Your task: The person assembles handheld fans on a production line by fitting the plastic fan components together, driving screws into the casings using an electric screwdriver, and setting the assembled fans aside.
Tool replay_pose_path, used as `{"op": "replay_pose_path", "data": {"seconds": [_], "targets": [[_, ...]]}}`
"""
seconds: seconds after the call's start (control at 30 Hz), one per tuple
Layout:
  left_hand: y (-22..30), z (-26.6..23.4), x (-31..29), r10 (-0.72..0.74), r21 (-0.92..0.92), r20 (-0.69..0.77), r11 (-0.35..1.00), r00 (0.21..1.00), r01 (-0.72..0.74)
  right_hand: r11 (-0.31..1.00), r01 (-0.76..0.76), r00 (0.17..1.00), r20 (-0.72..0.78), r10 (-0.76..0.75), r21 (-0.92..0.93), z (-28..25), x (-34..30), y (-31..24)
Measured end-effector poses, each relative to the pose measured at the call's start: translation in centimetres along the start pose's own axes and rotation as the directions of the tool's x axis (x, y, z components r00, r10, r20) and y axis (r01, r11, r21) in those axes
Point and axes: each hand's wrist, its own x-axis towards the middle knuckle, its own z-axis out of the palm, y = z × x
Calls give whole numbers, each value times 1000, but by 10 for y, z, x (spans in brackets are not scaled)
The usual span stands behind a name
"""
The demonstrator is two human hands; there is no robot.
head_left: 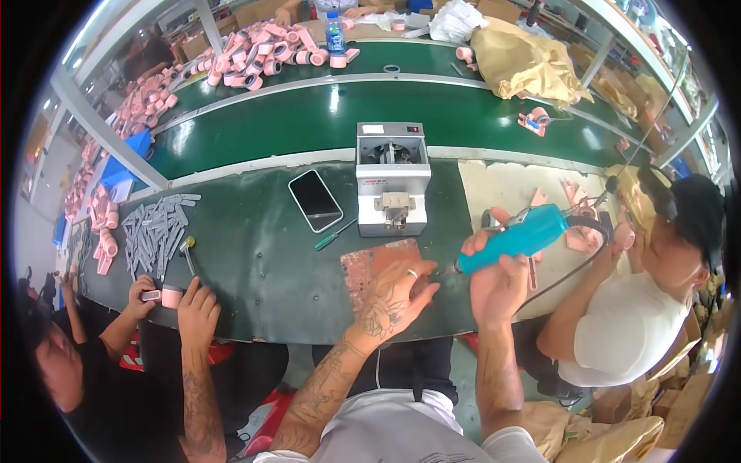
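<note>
My right hand (498, 289) is wrapped round a teal electric screwdriver (513, 241), held tilted above the bench. Its tip points left toward my left hand, and a dark cable runs off its right end. My left hand (392, 299), with a ring on one finger, is over a worn pink mat (369, 268). Its fingers curl toward the thumb; what lies between them is mostly hidden. Just beyond the mat stands a grey and white screw feeder (392, 181). To its left lie a phone (315, 201) in a pale case and a small green-handled screwdriver (335, 234).
At left, a co-worker's hands (199, 312) hold a small hammer (189, 255) and a pink part beside heaped grey strips (154, 230). Another person (633, 324) sits at right near pink parts. Behind runs a green conveyor (293, 123) with piled pink housings (266, 52).
</note>
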Motion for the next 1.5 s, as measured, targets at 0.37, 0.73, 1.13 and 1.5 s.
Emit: {"op": "replay_pose_path", "data": {"seconds": [0.37,0.73,1.13,1.5], "targets": [[-1,-22,38,165,231,-42,961,985,-151,996,68,998,12,-67,-53,-24,-26,-5],[11,-15,129,319,201,-177,938,931,-283,997,-28,996,-90,22,-73,-54,-65,-29],[32,126,101,-250,299,405,945,880,131,938,-5,962,-259,-91,-348,-64,-76,-44],[8,73,55,136,70,33,988,990,-138,798,1,991,-108,-83,-603,-65,-78,-43]]}}
